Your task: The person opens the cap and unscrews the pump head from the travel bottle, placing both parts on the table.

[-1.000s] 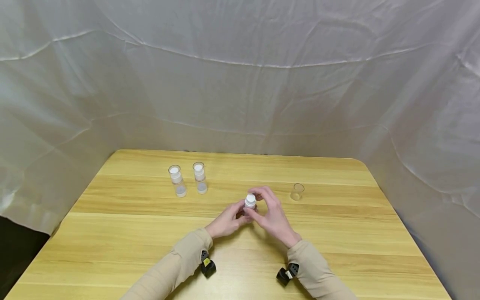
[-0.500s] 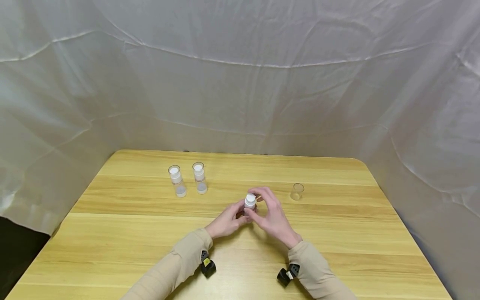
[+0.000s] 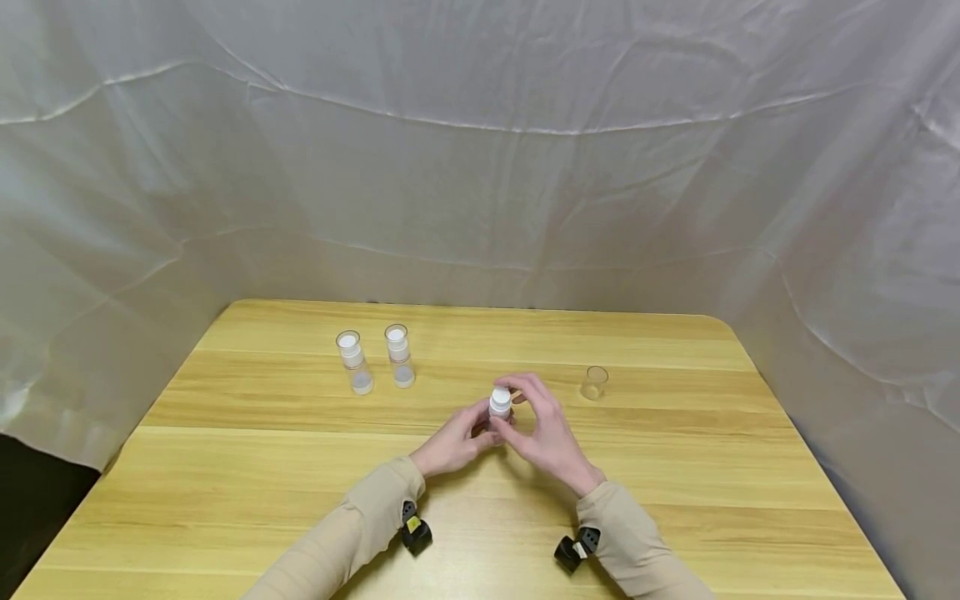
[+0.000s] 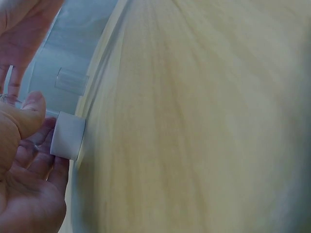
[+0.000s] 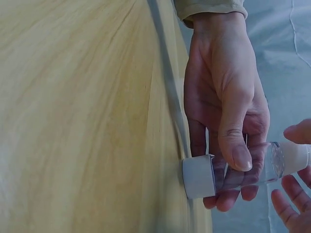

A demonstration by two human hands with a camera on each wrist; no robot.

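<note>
At the middle of the table, my left hand [image 3: 453, 443] grips a clear cylinder [image 5: 233, 175] with its thumb on one side and fingers behind. The cylinder's white base [image 5: 198, 176] shows beside the tabletop in the right wrist view, and in the left wrist view below the thumb. A small white bottle [image 3: 500, 402] stands upright at the cylinder's upper end. My right hand [image 3: 551, 437] pinches this bottle between thumb and fingers, its index finger arched near the cap. In the head view the hands hide most of the cylinder.
Back left stand two similar upright stacks, a left one [image 3: 353, 361] and a right one [image 3: 400, 355], each clear with white parts. A clear cup [image 3: 595, 382] stands right of my hands. Grey fabric [image 3: 480, 183] hangs behind the wooden table [image 3: 225, 500].
</note>
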